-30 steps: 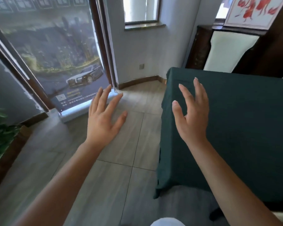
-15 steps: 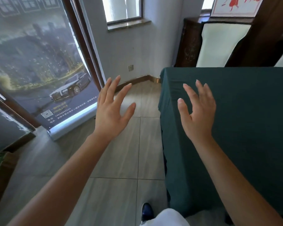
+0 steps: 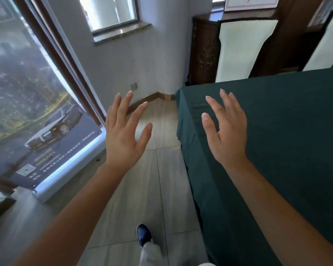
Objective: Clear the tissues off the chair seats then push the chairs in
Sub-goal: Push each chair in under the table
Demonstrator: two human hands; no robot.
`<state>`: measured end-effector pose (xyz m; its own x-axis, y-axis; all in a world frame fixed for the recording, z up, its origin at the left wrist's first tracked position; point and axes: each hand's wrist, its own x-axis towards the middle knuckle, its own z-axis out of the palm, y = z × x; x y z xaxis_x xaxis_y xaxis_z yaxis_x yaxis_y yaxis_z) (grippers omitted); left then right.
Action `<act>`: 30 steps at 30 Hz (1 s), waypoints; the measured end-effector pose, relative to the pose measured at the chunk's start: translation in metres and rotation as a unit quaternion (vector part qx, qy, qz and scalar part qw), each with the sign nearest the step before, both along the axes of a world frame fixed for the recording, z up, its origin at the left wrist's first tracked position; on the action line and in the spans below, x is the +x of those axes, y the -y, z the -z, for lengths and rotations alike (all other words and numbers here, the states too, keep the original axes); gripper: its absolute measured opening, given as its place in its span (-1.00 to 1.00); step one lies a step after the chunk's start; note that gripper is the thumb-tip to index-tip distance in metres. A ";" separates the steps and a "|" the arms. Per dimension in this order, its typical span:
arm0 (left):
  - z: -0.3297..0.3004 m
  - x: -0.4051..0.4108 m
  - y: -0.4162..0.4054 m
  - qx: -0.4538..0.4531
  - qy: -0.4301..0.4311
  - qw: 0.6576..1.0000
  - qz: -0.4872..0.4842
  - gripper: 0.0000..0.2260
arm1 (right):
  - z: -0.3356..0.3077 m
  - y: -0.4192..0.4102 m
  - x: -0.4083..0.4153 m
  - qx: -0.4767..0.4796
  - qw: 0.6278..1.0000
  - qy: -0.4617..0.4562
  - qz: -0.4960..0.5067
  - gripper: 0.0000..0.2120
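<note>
Both my hands are raised in front of me with fingers spread and nothing in them. My left hand (image 3: 123,131) hovers over the tiled floor. My right hand (image 3: 226,129) hovers above the left edge of a table draped in a dark green cloth (image 3: 296,141). Beyond the table's far side stand two chairs with cream padded backs in dark wood frames, one chair (image 3: 242,48) at centre right and a second chair (image 3: 327,43) at the right edge. Their seats are hidden behind the table. No tissue is visible.
A dark wooden cabinet (image 3: 203,50) stands in the far corner beside the chairs. A roll-up car poster (image 3: 37,116) leans along the left wall, its base on the floor. A tiled aisle (image 3: 161,189) runs between poster and table; my dark shoe (image 3: 143,234) is on it.
The view has advanced along the aisle and swung right, so the chairs and cabinet look nearer. Both hands stay raised and spread. My shoe has stepped into view.
</note>
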<state>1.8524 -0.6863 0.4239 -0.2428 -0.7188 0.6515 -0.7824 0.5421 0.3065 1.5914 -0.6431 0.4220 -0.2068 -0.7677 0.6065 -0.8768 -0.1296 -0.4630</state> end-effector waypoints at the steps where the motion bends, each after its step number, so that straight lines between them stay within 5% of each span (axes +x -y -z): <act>1: 0.002 -0.002 0.019 0.000 -0.001 1.000 0.009 -0.58 | 0.000 0.013 0.000 0.001 1.000 -0.002 0.013 -0.51; 18: -0.019 -0.054 0.322 0.011 0.018 0.990 0.138 -0.58 | -0.022 0.228 -0.015 0.008 0.986 -0.009 0.169 -0.51; 30: -0.030 -0.097 0.491 -0.007 0.056 0.994 0.089 -0.59 | -0.019 0.441 -0.069 -0.008 0.995 -0.001 0.096 -0.52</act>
